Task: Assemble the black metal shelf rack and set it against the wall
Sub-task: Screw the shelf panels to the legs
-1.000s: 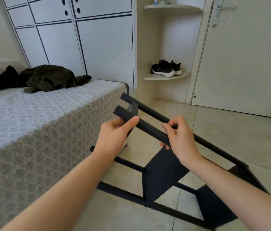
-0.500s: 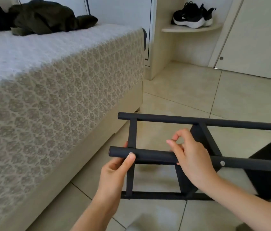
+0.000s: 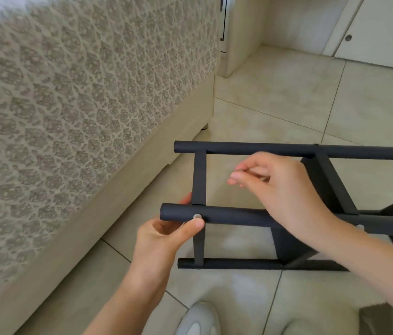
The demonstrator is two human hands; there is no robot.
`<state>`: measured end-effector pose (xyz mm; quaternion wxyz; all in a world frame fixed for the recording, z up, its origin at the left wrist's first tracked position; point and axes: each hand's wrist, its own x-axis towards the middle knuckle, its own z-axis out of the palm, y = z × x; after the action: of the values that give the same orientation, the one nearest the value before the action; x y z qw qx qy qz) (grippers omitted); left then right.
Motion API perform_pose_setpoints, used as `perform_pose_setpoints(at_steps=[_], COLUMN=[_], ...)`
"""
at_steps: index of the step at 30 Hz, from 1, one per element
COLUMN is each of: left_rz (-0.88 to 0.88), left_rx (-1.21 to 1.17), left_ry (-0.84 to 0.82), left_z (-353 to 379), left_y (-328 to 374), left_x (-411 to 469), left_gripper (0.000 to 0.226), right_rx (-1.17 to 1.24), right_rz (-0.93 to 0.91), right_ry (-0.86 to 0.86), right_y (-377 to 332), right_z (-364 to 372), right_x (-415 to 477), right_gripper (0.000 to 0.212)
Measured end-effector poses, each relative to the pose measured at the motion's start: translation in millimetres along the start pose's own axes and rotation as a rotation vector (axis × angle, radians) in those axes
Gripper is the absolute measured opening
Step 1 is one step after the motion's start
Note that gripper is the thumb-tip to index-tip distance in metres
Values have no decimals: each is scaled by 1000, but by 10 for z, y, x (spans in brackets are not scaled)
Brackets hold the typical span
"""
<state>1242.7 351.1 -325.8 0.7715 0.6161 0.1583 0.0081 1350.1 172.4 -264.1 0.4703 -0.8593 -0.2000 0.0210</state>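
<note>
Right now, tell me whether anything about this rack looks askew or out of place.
The black rack lies on its side on the tiled floor beside the bed, not upright. The left hand grips its near tube by a silver screw. Nothing looks bent or broken.

Your right hand (image 3: pixel 284 189) has let go of the black bar (image 3: pixel 234 215) and lifted above it. A silver screw (image 3: pixel 197 216) now shows by your left hand (image 3: pixel 166 238).

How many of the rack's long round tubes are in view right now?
3. The far tube runs across the top of the view; the middle tube is held at its end by the left hand; the near tube is lowest in view. A fourth may be hidden.
</note>
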Motion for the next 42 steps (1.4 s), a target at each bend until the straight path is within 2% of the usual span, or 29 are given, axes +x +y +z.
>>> perform_pose_setpoints(at_steps=[6, 12, 14, 18, 23, 27, 30, 33, 38, 42], left_rz=[1, 10, 15, 54, 3, 12, -57, -46, -23, -1], left_rx=[58, 271, 335, 596, 850, 1060, 1134, 1172, 1100, 1041], left_ry=[33, 37, 15, -112, -320, -464, -525, -569, -599, -585], left_z=[-77, -182, -202, -240, -258, -186, -156, -185, -290, -335], left_y=[101, 270, 332, 470, 678, 830, 843, 834, 785, 716], left_x=[6, 108, 140, 170, 314, 405, 435, 474, 521, 510], left_gripper=[42, 57, 52, 54, 80, 53, 43, 38, 52, 55], right_rx=[-53, -98, -154, -256, -344, -390, -379, -364, -315, -293], right_rz=[-26, -54, -67, -68, -102, -50, -24, 0, 2, -43], right_ry=[-64, -63, -39, -109, -226, -269, -312, -361, -346, -310], right_y=[18, 103, 110, 77, 30, 19, 0, 2, 31, 29], right_z=[49, 42, 61, 177, 361, 409, 446, 515, 549, 558], right_x=[299, 546, 654, 875, 1088, 1224, 1290, 1348, 1360, 1310], right_gripper=[23, 35, 38, 38, 40, 42, 44, 41, 41, 41])
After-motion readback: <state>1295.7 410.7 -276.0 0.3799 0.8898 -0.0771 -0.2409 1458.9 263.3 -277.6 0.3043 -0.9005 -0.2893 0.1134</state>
